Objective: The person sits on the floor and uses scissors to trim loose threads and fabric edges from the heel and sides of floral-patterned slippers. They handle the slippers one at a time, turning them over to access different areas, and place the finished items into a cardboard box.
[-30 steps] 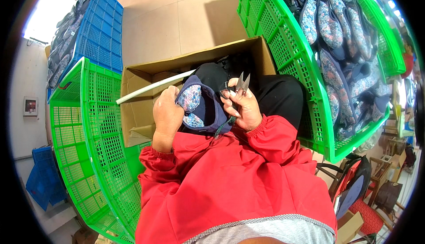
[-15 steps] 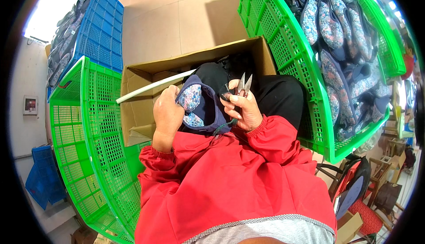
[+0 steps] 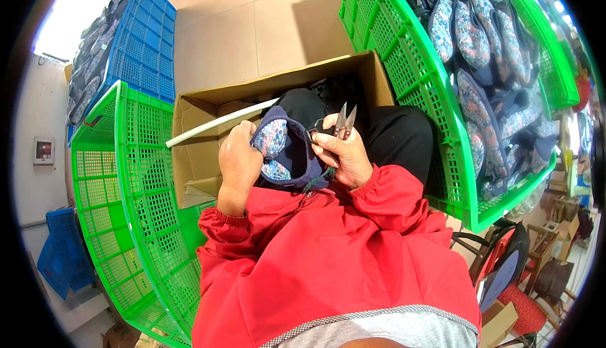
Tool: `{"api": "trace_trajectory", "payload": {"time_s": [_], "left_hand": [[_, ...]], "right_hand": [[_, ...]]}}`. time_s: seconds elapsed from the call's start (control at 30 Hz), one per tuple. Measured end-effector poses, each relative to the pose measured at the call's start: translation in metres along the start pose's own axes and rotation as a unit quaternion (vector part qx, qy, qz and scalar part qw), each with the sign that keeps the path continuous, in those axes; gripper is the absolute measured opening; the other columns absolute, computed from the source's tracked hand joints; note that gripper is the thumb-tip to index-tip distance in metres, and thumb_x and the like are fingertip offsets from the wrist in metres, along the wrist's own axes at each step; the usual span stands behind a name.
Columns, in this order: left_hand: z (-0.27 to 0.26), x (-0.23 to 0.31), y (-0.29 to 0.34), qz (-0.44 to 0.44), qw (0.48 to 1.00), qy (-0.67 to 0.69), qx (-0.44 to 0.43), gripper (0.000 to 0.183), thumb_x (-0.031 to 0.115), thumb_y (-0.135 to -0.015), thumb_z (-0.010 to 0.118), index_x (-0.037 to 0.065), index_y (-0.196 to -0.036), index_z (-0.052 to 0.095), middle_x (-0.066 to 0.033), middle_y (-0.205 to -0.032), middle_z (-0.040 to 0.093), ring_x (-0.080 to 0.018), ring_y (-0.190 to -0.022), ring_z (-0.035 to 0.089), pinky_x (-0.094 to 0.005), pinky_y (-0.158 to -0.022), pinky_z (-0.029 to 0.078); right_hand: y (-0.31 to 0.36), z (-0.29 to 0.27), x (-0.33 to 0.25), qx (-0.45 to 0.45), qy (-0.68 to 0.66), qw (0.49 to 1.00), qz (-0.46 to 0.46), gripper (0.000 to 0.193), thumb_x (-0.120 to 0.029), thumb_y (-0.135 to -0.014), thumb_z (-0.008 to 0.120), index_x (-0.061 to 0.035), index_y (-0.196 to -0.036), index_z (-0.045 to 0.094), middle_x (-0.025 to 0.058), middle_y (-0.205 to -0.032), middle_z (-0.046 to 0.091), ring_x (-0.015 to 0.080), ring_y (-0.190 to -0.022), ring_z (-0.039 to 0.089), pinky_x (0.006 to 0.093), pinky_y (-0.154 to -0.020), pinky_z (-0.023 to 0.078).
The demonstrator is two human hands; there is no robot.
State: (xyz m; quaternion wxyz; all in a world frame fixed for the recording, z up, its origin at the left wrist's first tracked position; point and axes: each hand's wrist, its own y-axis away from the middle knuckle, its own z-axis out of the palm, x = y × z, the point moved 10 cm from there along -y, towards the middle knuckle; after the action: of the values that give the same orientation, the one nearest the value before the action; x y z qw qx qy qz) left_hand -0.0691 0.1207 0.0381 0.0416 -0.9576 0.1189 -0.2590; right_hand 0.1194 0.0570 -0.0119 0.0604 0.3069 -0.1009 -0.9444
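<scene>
My left hand (image 3: pixel 240 162) is closed on the left rim of a navy fabric shoe upper (image 3: pixel 273 140) with a flowered lining, held over my lap with its opening facing up. In my right hand (image 3: pixel 346 157) a pair of thread snips (image 3: pixel 344 121) is tucked, the two pointed blades apart and sticking up past the fingers. My right thumb and finger pinch a small dark piece at the upper's right edge; I cannot make out what it is. Green thread (image 3: pixel 319 181) hangs by the upper's lower right edge.
A cardboard box (image 3: pixel 196 111) stands around my knees, with a white tube (image 3: pixel 221 123) across it. To the right, a green crate (image 3: pixel 410 64) holds several similar flowered pieces (image 3: pixel 473 39). Green crates (image 3: pixel 145 177) and a blue crate (image 3: pixel 148 39) flank me on the left.
My right hand has turned slightly and its fingertips have come in against the upper's right edge. The snips have shifted a little left. My left hand has kept its place.
</scene>
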Motion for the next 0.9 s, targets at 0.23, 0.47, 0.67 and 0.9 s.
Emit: {"api": "trace_trajectory", "payload": {"time_s": [0.23, 0.47, 0.67, 0.9], "left_hand": [[0.000, -0.001, -0.001, -0.004, 1.000, 0.006, 0.002, 0.019, -0.004, -0.071, 0.059, 0.005, -0.088, 0.055, -0.0189, -0.085, 0.061, -0.0428, -0.085, 0.058, -0.0487, -0.073, 0.044], [-0.001, 0.000, 0.000, -0.011, 1.000, 0.004, -0.002, 0.018, -0.003, -0.072, 0.059, 0.004, -0.088, 0.055, -0.0191, -0.086, 0.062, -0.0426, -0.086, 0.059, -0.0482, -0.074, 0.044], [0.001, -0.003, 0.000, -0.012, 1.000, -0.001, -0.005, 0.019, -0.003, -0.073, 0.059, 0.004, -0.090, 0.055, -0.0188, -0.087, 0.062, -0.0422, -0.086, 0.059, -0.0483, -0.074, 0.045], [0.002, -0.003, 0.000, -0.012, 1.000, -0.005, -0.004, 0.019, -0.002, -0.073, 0.058, 0.005, -0.091, 0.055, -0.0183, -0.088, 0.063, -0.0423, -0.087, 0.059, -0.0485, -0.075, 0.045]], "right_hand": [[-0.001, -0.005, 0.001, 0.051, 0.045, 0.998, -0.003, 0.019, -0.002, -0.086, 0.070, -0.0085, -0.096, 0.055, 0.0110, -0.072, 0.067, 0.0063, -0.041, 0.043, 0.0194, -0.038, 0.025], [-0.002, -0.009, 0.002, 0.080, 0.048, 0.996, -0.005, 0.020, -0.004, -0.085, 0.070, -0.0089, -0.096, 0.055, 0.0110, -0.074, 0.068, 0.0054, -0.042, 0.045, 0.0187, -0.037, 0.026], [-0.003, -0.014, 0.004, 0.088, 0.050, 0.995, -0.009, 0.020, -0.004, -0.085, 0.070, -0.0092, -0.096, 0.055, 0.0113, -0.074, 0.069, 0.0054, -0.042, 0.045, 0.0188, -0.037, 0.026], [-0.003, -0.013, 0.003, 0.091, 0.048, 0.995, -0.007, 0.020, -0.004, -0.085, 0.070, -0.0095, -0.096, 0.055, 0.0109, -0.073, 0.069, 0.0053, -0.041, 0.044, 0.0191, -0.038, 0.026]]}}
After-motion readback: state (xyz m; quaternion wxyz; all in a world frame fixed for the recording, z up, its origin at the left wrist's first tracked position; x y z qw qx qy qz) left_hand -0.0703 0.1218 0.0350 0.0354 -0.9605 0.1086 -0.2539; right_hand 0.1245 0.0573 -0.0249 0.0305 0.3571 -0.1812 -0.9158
